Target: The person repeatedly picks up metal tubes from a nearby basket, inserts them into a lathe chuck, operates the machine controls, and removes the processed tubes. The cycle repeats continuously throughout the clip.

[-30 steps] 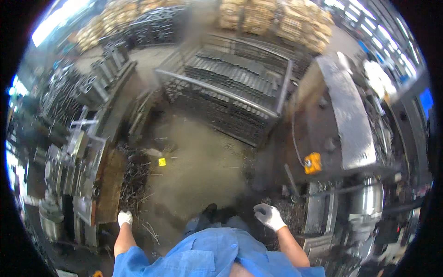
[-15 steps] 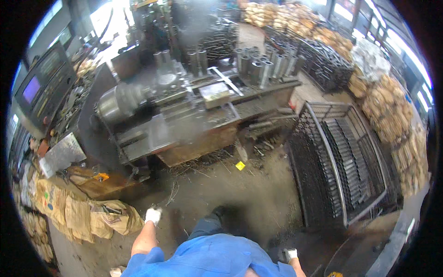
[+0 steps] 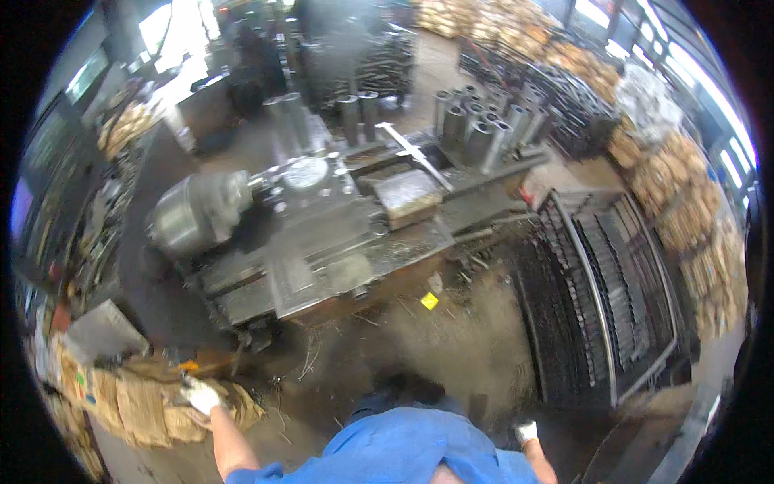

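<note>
My left hand (image 3: pixel 201 396), in a white glove, is stretched out over the woven tan sacks (image 3: pixel 137 407) at the lower left. Its fingers are blurred, and whether it touches the sack or holds anything is unclear. Low at my right side hangs my right hand (image 3: pixel 526 432), also white-gloved, away from any object; its fingers are too small to read. Ahead stands a lathe with a round metal chuck (image 3: pixel 197 214) and a flat carriage (image 3: pixel 322 214). A caliper (image 3: pixel 415 157) lies slanted beside a shallow rectangular box (image 3: pixel 409 198) on the machine bed.
Several steel tubes (image 3: pixel 481 141) stand upright at the bed's right end. A wire-mesh crate (image 3: pixel 584 274) with stacked dark metal parts is on my right. Sacks (image 3: pixel 681 189) line the far right. A yellow piece (image 3: pixel 429 301) and thin shavings lie on the floor.
My left hand has moved left and slightly down, from above the floor to over the sacks. The view has shifted closer to the lathe, and the carriage shows more clearly.
</note>
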`<control>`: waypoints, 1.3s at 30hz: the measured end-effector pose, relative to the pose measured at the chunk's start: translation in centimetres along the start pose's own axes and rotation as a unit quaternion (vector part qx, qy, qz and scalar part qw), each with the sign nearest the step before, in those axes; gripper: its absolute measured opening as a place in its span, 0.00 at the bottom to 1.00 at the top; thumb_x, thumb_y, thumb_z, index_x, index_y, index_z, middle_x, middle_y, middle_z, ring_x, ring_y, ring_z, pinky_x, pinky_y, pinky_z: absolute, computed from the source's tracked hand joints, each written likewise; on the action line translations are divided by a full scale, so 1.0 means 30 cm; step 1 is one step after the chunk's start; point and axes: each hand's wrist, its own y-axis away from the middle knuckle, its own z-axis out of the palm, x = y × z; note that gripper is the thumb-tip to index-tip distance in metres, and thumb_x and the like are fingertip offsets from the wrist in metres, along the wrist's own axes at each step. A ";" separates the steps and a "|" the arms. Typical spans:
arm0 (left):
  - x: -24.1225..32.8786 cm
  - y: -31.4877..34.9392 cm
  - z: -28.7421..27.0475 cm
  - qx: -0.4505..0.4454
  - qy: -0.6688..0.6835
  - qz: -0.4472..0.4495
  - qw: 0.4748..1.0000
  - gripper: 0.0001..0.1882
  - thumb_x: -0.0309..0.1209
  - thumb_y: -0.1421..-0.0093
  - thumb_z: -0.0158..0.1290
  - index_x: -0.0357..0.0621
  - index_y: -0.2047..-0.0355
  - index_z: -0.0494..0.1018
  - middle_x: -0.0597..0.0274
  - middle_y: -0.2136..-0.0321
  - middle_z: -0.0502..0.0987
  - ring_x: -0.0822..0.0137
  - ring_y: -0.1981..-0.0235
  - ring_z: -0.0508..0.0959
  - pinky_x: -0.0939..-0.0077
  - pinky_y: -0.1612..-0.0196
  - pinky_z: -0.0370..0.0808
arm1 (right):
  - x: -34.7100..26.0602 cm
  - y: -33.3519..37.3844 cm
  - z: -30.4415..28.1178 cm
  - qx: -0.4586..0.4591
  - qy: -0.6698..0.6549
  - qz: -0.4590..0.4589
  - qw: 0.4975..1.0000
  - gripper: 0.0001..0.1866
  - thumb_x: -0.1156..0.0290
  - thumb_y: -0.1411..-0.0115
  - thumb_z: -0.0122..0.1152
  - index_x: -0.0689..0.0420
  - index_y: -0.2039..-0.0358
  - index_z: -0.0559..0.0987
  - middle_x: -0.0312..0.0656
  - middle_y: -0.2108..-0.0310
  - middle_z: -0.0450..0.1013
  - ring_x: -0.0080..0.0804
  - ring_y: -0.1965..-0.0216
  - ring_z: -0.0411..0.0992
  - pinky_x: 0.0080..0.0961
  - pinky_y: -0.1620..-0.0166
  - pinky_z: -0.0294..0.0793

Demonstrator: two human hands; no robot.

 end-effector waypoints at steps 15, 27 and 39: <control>0.786 0.937 0.388 -0.380 0.154 0.123 0.904 0.26 0.40 0.28 0.55 0.32 0.39 0.75 0.47 0.49 0.82 0.55 0.50 0.80 0.65 0.46 0.77 | 0.275 -0.372 -0.127 -0.045 -0.136 0.091 0.985 0.16 0.54 0.30 0.56 0.49 0.60 0.87 0.39 0.59 0.84 0.45 0.58 0.83 0.42 0.57 0.83; 2.225 2.662 0.507 -0.562 0.085 0.648 0.507 0.22 0.35 0.35 0.61 0.41 0.43 0.74 0.41 0.47 0.78 0.41 0.47 0.78 0.51 0.42 0.74 | 1.317 -1.076 -0.936 0.294 -0.558 0.234 0.740 0.12 0.71 0.37 0.64 0.59 0.54 0.86 0.45 0.61 0.84 0.34 0.60 0.83 0.33 0.53 0.81; 3.145 3.500 0.907 -0.392 0.182 0.766 0.475 0.13 0.27 0.41 0.59 0.41 0.55 0.80 0.51 0.56 0.82 0.48 0.49 0.80 0.43 0.31 0.64 | 1.864 -2.389 -0.240 -0.009 -0.226 0.073 0.971 0.28 0.67 0.32 0.49 0.74 0.38 0.73 0.60 0.63 0.81 0.52 0.58 0.80 0.47 0.54 0.78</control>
